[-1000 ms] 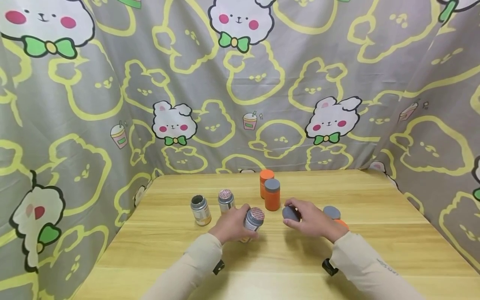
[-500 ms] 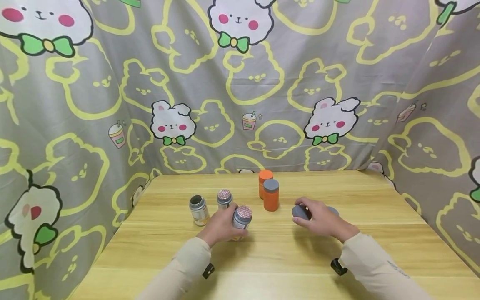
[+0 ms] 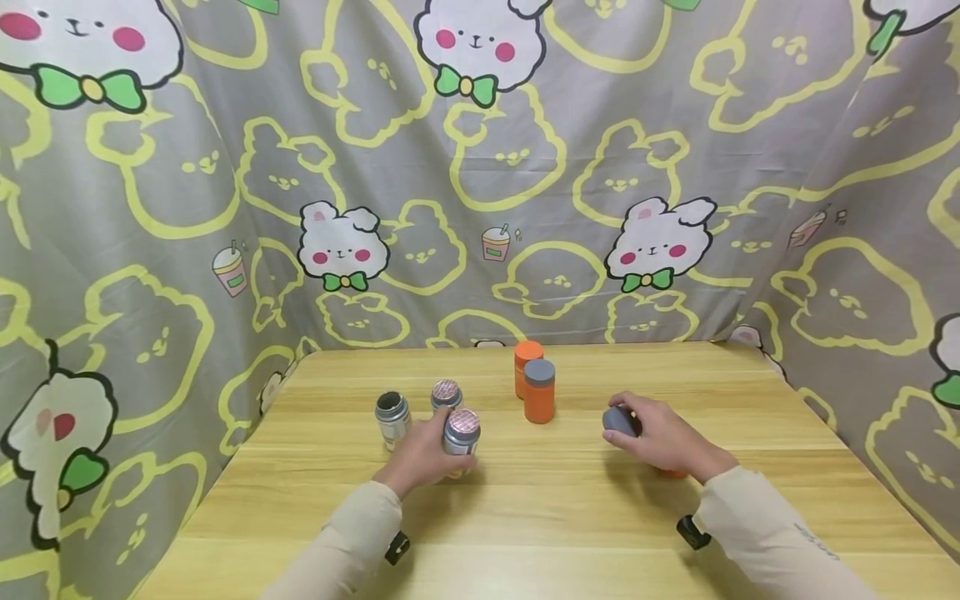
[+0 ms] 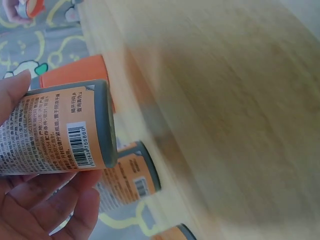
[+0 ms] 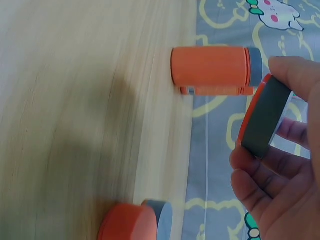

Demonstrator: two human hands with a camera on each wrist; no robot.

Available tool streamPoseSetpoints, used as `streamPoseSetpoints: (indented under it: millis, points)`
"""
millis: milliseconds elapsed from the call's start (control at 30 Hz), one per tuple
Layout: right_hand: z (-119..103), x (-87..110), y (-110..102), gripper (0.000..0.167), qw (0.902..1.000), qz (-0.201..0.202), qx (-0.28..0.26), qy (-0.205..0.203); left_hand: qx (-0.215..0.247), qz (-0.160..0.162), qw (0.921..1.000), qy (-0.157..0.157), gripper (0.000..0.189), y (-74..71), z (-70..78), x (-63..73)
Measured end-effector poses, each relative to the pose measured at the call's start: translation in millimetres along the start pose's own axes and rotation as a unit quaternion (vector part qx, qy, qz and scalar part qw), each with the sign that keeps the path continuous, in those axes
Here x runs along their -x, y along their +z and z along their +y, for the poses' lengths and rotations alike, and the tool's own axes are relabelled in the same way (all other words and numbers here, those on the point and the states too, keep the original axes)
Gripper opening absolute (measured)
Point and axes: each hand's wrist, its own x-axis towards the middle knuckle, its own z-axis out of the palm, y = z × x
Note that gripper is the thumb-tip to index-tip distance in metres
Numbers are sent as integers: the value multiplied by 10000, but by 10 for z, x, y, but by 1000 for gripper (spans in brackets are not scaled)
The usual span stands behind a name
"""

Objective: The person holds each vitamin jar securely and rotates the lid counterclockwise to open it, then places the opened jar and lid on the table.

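My left hand [image 3: 422, 454] grips a small bottle [image 3: 461, 433] with a grey neck and a patterned seal on its uncapped mouth. Its orange and white label with a barcode shows in the left wrist view. Just behind it stands a similar sealed bottle [image 3: 447, 394]. To the left is a third bottle [image 3: 393, 419], its mouth dark and unsealed. My right hand [image 3: 663, 433] pinches a grey cap [image 3: 619, 421] above the table; an orange edge on the cap [image 5: 267, 117] shows in the right wrist view.
Between the hands, further back, stand an orange bottle with a grey cap [image 3: 539, 396] and one with an orange cap [image 3: 528, 354]. Below my right hand are an orange round piece [image 5: 127, 225] and a grey one [image 5: 162, 217], partly hidden. Patterned cloth [image 3: 555, 167] surrounds the wooden table [image 3: 570, 517].
My left hand has carried the bottle left, towards the other two uncapped ones. My right hand has moved right with the cap, covering the pieces near it.
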Motion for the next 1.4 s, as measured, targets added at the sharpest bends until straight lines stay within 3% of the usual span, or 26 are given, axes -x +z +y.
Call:
streamPoseSetpoints:
  millis: [367, 733, 1400]
  points:
    - [212, 91, -93, 48, 9996, 151, 187, 154, 568, 285, 9978, -175, 77, -32, -168, 63]
    - [393, 173, -153, 52, 9989, 174, 193, 382, 435, 555, 9974, -160, 70, -33, -308, 116]
    - [613, 258, -214, 51, 9971, 279, 388, 592, 365, 482, 9973, -406, 74, -42, -355, 165]
